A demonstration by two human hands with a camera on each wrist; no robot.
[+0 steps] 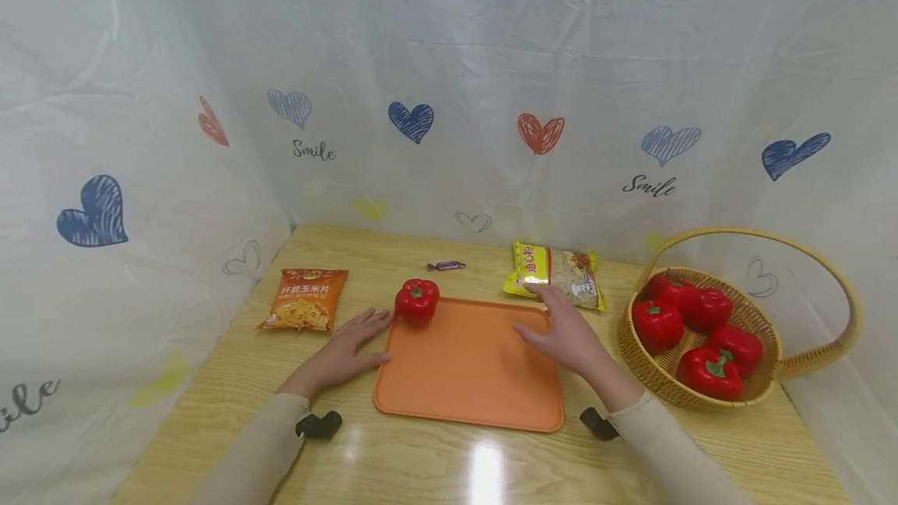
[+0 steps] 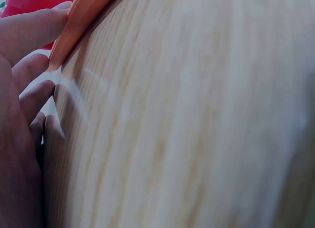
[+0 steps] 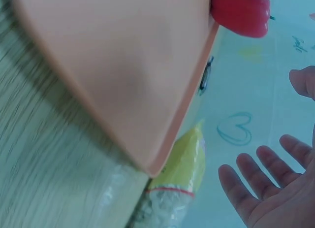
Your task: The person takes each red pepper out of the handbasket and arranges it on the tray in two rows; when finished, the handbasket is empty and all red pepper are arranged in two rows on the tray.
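An orange tray (image 1: 473, 365) lies on the table, with one red bell pepper (image 1: 417, 301) standing in its far left corner. My left hand (image 1: 348, 349) rests at the tray's left edge, fingers loosely extended and thumb touching the rim; in the left wrist view, the fingers (image 2: 37, 97) hold nothing. Above the tray's right part hovers my right hand (image 1: 564, 333), thumb and fingers spread. The right wrist view shows that hand (image 3: 280, 188) with no object in it. Several red bell peppers (image 1: 715, 372) lie in a wicker basket (image 1: 655, 372) to the right.
An orange snack bag (image 1: 306, 298) lies at the left. Behind the tray are a small purple wrapped candy (image 1: 446, 265) and a yellow, partly clear food bag (image 1: 561, 275). The basket's tall handle (image 1: 842, 333) leans to the right. A curtain with printed hearts hangs behind the table.
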